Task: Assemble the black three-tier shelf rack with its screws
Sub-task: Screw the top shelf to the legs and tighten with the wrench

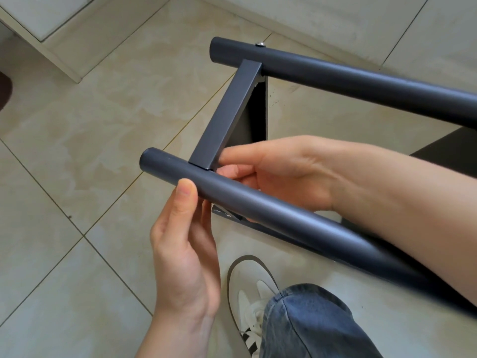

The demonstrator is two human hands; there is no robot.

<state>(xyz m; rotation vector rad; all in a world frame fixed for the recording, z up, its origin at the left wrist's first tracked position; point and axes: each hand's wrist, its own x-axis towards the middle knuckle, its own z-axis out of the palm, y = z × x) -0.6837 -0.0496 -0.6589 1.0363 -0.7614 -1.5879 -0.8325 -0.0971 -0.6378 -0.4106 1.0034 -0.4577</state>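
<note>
Over the beige tiled floor (77, 140), you are joining the flat black crossbar (227, 112) to the near round black metal post (258, 202): left hand (180, 254) gripping the post, right hand (278, 171) pinching the joint. A screw (260, 44) sits in the far post (361, 81); next, probably one here.

Dark matte rack frame (229, 112) — two round tubes, flat crossbar between, silver screw (260, 44) atop far tube
</note>
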